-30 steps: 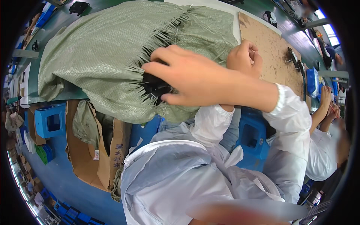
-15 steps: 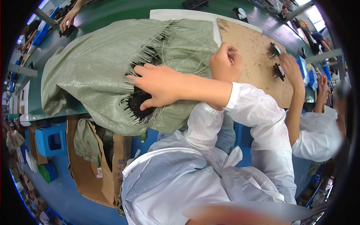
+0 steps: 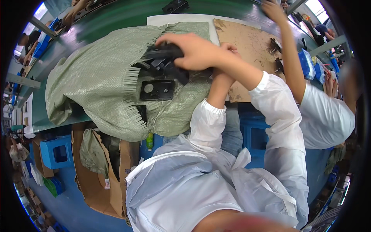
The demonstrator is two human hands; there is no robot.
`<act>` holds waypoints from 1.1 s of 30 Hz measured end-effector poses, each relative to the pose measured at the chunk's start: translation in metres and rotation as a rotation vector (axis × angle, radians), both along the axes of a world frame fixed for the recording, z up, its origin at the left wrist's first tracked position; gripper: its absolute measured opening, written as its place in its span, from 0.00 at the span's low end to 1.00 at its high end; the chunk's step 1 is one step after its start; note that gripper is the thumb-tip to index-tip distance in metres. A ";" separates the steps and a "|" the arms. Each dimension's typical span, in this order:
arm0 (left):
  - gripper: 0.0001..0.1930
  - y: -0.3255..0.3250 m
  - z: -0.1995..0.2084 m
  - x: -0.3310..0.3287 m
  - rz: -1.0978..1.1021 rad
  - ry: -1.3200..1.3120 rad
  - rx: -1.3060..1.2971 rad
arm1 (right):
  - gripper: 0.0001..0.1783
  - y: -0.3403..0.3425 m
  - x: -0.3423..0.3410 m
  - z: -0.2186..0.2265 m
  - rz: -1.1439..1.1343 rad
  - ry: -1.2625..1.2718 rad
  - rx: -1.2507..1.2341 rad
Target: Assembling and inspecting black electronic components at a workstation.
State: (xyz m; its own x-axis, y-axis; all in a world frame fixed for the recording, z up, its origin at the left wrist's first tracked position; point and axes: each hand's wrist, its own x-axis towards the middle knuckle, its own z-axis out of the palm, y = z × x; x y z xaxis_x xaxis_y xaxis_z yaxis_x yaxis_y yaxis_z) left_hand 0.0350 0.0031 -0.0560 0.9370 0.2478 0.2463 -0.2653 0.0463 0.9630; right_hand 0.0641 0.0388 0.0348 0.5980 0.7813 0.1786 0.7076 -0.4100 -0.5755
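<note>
My right hand (image 3: 195, 50) reaches across from the right and is closed on black plastic parts (image 3: 167, 62), lifted at the mouth of a green woven sack (image 3: 92, 73). How many parts it grips I cannot make out. Below them a flat black plastic part (image 3: 156, 90) with a round grey disc lies in the frayed opening. Another dark part (image 3: 142, 113) shows at the lower fringe. My left hand (image 3: 228, 49) is behind the right wrist, its forearm crossed under the right one. Its visible fingers are curled; what they hold, if anything, is hidden.
A worn brown board (image 3: 247, 46) with small black parts (image 3: 275, 45) lies right of the sack on the green table (image 3: 127, 15). A co-worker's arm (image 3: 291, 58) reaches over it. Below are a cardboard box (image 3: 92, 189) and blue stools (image 3: 58, 152).
My right hand has come up and right from the sack's opening, now gripping black parts. The flat part with the disc is uncovered. The co-worker's hand has moved up off the board.
</note>
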 end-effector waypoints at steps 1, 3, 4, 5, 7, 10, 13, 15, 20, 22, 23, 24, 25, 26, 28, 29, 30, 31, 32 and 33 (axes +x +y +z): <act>0.11 0.001 -0.004 0.002 0.099 -0.292 0.252 | 0.34 -0.004 0.002 0.005 -0.045 0.026 0.015; 0.12 -0.004 -0.002 0.001 0.114 -0.568 0.495 | 0.34 -0.015 0.013 0.007 -0.143 -0.006 0.044; 0.12 -0.004 0.003 -0.002 0.112 -0.565 0.494 | 0.34 -0.023 0.016 0.013 -0.185 -0.037 0.010; 0.12 -0.003 0.010 -0.006 -0.069 -0.417 0.472 | 0.33 -0.027 0.022 0.012 -0.220 -0.080 0.037; 0.12 0.000 0.019 -0.011 -0.245 -0.267 0.446 | 0.32 -0.037 0.035 0.009 -0.252 -0.124 0.066; 0.13 -0.001 0.024 -0.014 -0.529 -0.156 0.401 | 0.33 -0.060 0.054 0.003 -0.321 -0.056 -0.034; 0.13 -0.001 0.021 -0.015 -0.553 -0.192 0.360 | 0.39 -0.080 0.068 -0.012 -0.195 -0.213 -0.130; 0.13 0.000 0.017 -0.015 -0.580 -0.226 0.330 | 0.42 -0.090 0.067 -0.027 -0.217 -0.225 -0.233; 0.13 0.006 0.017 -0.021 -0.777 -0.157 0.454 | 0.44 -0.101 0.060 -0.034 -0.219 -0.295 -0.354; 0.14 0.003 0.016 -0.019 -0.786 -0.143 0.462 | 0.41 -0.095 0.054 -0.024 -0.215 -0.421 -0.300; 0.14 0.000 0.015 -0.018 -0.799 -0.135 0.475 | 0.39 -0.087 0.046 -0.014 -0.216 -0.551 -0.241; 0.14 0.001 0.007 -0.017 -0.784 -0.113 0.477 | 0.39 -0.067 0.035 -0.007 -0.197 -0.537 -0.230; 0.14 -0.004 -0.002 -0.015 -0.555 -0.333 0.448 | 0.35 -0.046 0.015 0.004 -0.114 -0.482 -0.157; 0.14 -0.011 -0.016 -0.014 -0.326 -0.544 0.418 | 0.33 -0.026 -0.007 0.008 -0.037 -0.425 -0.082; 0.12 -0.010 -0.028 -0.001 -0.553 -0.443 0.477 | 0.30 0.003 -0.042 0.001 0.037 -0.332 -0.129; 0.12 0.001 -0.005 -0.005 -0.616 -0.269 0.444 | 0.29 0.020 -0.059 0.000 0.059 -0.278 -0.249; 0.11 0.005 0.010 -0.010 -0.687 -0.103 0.407 | 0.28 0.031 -0.067 -0.004 0.069 -0.226 -0.374; 0.11 0.004 0.015 -0.014 -0.635 -0.118 0.368 | 0.28 0.037 -0.068 -0.012 0.045 -0.226 -0.374; 0.11 0.000 0.016 -0.016 -0.668 -0.130 0.370 | 0.29 0.039 -0.068 -0.021 0.044 -0.152 -0.442; 0.10 -0.004 0.017 -0.018 -0.606 -0.139 0.373 | 0.30 0.037 -0.067 -0.028 0.039 -0.077 -0.508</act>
